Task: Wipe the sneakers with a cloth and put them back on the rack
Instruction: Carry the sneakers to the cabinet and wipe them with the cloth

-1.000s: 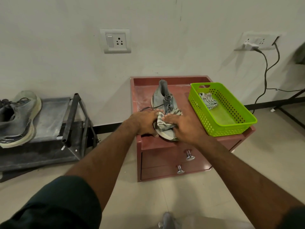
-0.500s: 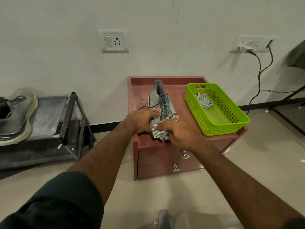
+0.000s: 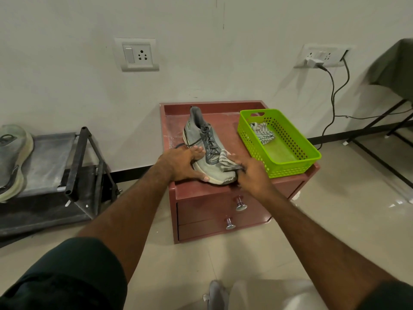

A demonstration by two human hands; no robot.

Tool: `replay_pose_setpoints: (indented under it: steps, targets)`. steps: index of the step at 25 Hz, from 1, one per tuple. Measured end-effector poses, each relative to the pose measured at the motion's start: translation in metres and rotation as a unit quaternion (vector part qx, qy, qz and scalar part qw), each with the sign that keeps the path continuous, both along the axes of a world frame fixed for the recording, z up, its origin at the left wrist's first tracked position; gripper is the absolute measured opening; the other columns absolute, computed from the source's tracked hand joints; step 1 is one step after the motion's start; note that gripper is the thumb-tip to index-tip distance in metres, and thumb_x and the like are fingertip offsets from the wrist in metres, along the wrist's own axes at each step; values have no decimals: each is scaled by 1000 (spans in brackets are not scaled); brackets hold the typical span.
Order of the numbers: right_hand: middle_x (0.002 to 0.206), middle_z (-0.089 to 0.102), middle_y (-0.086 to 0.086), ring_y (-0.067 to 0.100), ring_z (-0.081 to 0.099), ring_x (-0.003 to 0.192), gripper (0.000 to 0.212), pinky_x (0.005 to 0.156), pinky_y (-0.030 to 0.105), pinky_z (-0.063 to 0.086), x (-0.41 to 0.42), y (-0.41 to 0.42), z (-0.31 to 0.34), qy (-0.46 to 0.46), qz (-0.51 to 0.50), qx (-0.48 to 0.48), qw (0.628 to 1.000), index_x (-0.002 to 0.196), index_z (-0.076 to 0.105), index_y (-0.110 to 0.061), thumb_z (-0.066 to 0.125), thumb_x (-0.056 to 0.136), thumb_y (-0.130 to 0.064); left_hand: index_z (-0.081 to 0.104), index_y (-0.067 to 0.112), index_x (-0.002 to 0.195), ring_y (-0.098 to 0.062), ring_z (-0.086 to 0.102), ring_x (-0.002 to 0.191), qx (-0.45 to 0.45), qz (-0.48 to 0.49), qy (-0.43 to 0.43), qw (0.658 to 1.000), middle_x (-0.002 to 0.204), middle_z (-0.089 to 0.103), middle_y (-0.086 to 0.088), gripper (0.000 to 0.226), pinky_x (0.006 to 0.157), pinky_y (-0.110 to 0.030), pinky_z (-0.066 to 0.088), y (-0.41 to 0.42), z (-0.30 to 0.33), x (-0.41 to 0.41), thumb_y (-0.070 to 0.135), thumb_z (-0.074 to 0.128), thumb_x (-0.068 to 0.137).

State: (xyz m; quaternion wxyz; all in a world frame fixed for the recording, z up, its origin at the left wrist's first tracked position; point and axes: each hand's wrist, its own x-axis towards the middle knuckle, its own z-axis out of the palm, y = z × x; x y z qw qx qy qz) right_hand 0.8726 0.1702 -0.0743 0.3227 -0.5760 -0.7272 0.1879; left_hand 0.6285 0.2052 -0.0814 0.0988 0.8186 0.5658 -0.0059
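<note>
On the cabinet (image 3: 225, 193), left hand (image 3: 182, 163) steadies sneaker (image 3: 206, 153); right hand (image 3: 252, 173) grips cloth (image 3: 226, 162).

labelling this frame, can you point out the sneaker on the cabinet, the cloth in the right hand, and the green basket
sneaker (image 3: 206, 164): head view, grey toe upper
cloth (image 3: 226, 161): head view, striped fold over the toe
basket (image 3: 292, 165): head view, near wall

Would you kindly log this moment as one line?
left hand steadies grey sneaker | right hand wipes toe with striped cloth | on red drawer cabinet
</note>
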Motion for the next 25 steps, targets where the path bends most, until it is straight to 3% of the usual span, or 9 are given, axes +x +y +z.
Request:
replay_pose_setpoints:
  steps: [2,5,8,10,15,17,19,20,25]
  targets:
    - [126,66,7,16,58,120,55,109,10,27,-5,-17,-2,-76,125,45,988,116,72,-16,48,73,10,24,39,155,-14,28,148,12,-1,13,1000,164,21,17,111,116,-43,32,-1,1,0,98,43,63]
    - [117,71,5,10,59,119,54,108,14,35,9,-40,10,-66,253,21,965,103,77,-12,45,64,7,24,39,156,-14,27,148,14,-6,17,1000,164,21,17,109,115,-42,31,-3,2,2,95,46,65]
    - [111,72,8,6,68,101,54,96,20,47,24,-35,15,99,70,-20,992,105,76,-8,42,68,14,25,40,155,-15,29,148,12,3,9,1000,163,22,17,110,115,-44,32,-5,5,3,97,46,63]
    - [122,68,8,8,66,106,59,102,23,45,26,-30,4,56,-31,26,998,118,70,-11,44,74,19,24,41,155,-17,30,147,18,5,13,1000,163,22,17,109,114,-45,34,-4,5,5,97,44,64]
    - [132,61,9,17,50,129,55,113,23,28,-6,-51,-15,-82,157,89,980,121,69,-12,44,75,7,25,40,155,-19,33,145,34,5,24,999,163,24,15,111,111,-46,39,-4,1,4,99,38,62]
    - [129,64,5,12,52,127,56,111,30,38,1,-50,-5,15,183,46,982,118,70,-13,44,75,11,24,39,156,-19,34,145,34,-1,30,999,163,23,14,112,110,-45,40,-3,3,6,100,35,61]
    - [124,67,0,9,61,117,57,99,33,50,17,-41,5,187,86,4,979,116,71,-13,43,76,16,25,39,155,-18,34,146,35,4,19,999,163,23,15,112,111,-45,38,-4,4,7,100,37,62]
    - [125,66,0,9,62,116,59,97,31,51,22,-36,4,191,43,21,980,118,70,-14,43,75,18,25,40,155,-18,33,146,37,9,16,999,163,23,15,111,112,-45,38,-4,5,7,99,39,63]
    - [129,64,6,16,55,126,55,113,36,36,15,-32,-16,-19,63,96,993,120,69,-14,47,77,12,22,39,156,-20,31,147,34,8,32,999,165,20,12,110,113,-47,37,-4,6,9,97,41,64]
